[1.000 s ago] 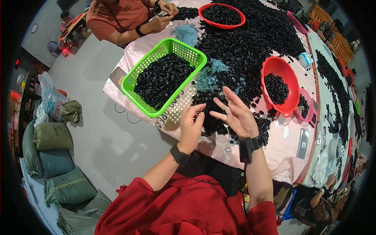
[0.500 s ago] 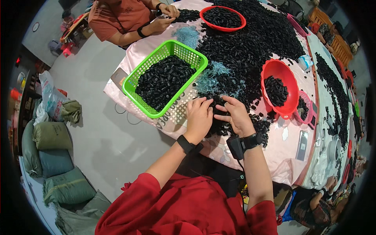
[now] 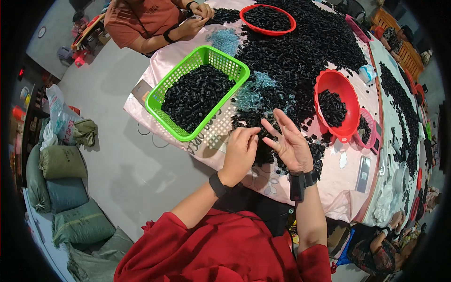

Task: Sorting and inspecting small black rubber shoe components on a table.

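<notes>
Both my hands are over the near edge of a large heap of small black plastic pieces (image 3: 286, 61). My left hand (image 3: 241, 152) has its fingers curled together, thumb near the fingertips; whatever they may hold is too small to make out. Beside it, my right hand (image 3: 293, 148) is turned partly palm up with fingers spread, holding nothing visible. Left of my hands stands a green slotted basket (image 3: 219, 107), partly filled with black pieces. A red scalloped bowl (image 3: 346, 89) with more pieces lies to the right. Small clear bluish pieces (image 3: 260, 84) are scattered just beyond my hands.
Across the pink-covered table, another person's hands (image 3: 199, 19) work near a red bowl (image 3: 268, 33). A pink basket (image 3: 374, 136) and a phone (image 3: 363, 173) lie at the right. Stuffed sacks (image 3: 82, 223) line the floor at the left.
My right hand has turned more palm up and drawn slightly back toward me. My left hand has also drawn back a little, its fingers now gathered closer together.
</notes>
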Available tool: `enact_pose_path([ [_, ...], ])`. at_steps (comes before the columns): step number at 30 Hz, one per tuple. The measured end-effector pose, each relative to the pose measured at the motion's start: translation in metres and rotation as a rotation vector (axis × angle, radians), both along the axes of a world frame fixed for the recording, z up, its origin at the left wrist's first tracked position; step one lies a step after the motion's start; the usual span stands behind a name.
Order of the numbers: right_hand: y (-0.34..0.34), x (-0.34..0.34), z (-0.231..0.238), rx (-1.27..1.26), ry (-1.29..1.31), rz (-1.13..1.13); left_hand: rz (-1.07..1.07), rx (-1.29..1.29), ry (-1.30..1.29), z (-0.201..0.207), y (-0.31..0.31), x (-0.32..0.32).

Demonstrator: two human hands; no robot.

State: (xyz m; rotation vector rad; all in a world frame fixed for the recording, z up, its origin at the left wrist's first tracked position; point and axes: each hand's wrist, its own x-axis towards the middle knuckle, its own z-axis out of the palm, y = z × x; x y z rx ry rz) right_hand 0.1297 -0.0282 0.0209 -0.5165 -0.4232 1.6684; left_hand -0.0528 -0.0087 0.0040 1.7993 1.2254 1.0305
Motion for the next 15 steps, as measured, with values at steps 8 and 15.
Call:
enact_pose_path([
  [8, -0.008, -0.009, 0.001, -0.026, 0.055, 0.057, -0.399, -1.172, -0.9, 0.004, 0.004, -0.005],
  [15, -0.042, -0.006, 0.04, -0.071, -0.355, 0.052, -0.438, -1.116, -0.699, 0.01, -0.003, -0.011],
])
